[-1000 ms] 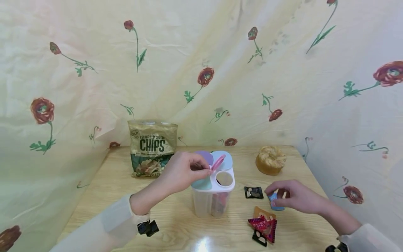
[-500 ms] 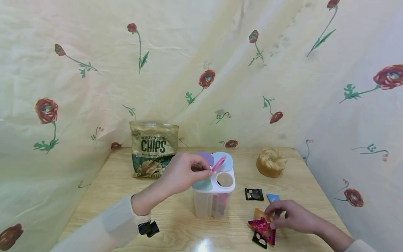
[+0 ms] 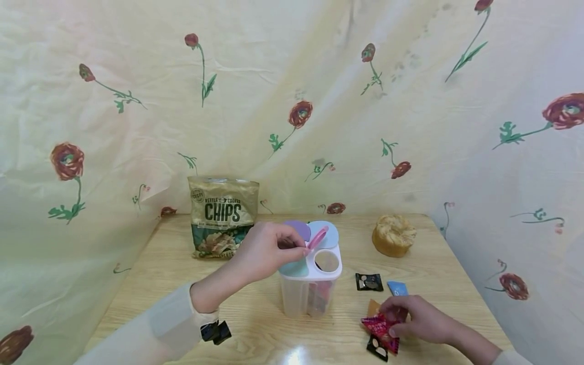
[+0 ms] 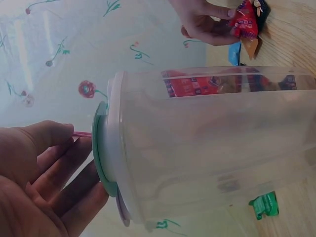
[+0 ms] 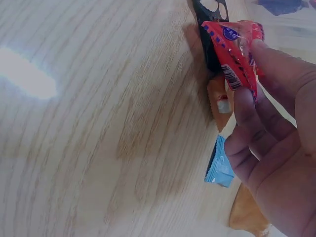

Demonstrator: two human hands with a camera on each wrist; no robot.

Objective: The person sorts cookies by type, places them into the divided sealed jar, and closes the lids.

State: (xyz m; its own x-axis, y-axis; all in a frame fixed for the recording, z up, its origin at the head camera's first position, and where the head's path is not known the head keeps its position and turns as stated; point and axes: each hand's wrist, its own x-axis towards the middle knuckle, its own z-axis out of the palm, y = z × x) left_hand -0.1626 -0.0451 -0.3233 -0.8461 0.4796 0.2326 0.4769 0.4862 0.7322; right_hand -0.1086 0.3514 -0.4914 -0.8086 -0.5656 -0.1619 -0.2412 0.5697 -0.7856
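Right hand (image 3: 422, 322) now at lower right of frame, down from blue packet (image 3: 398, 288) a second ago; fingers pinch red packet (image 3: 380, 327) on surface (image 3: 255, 324) — next snack picked out, grip looks fresh; orange packet (image 3: 375, 307) and black packet (image 3: 377, 348) touch it. Left hand (image 3: 262, 251) unmoved at frame centre; fingers hold pink flap (image 3: 317, 236) up on clear container (image 3: 310, 284); round opening uncovered — container seems ready to receive.

Wooden table (image 3: 150, 284) — chips bag (image 3: 222, 215), clear container (image 3: 307, 291), bun (image 3: 394, 234), wrapped sweets (image 3: 368, 282).
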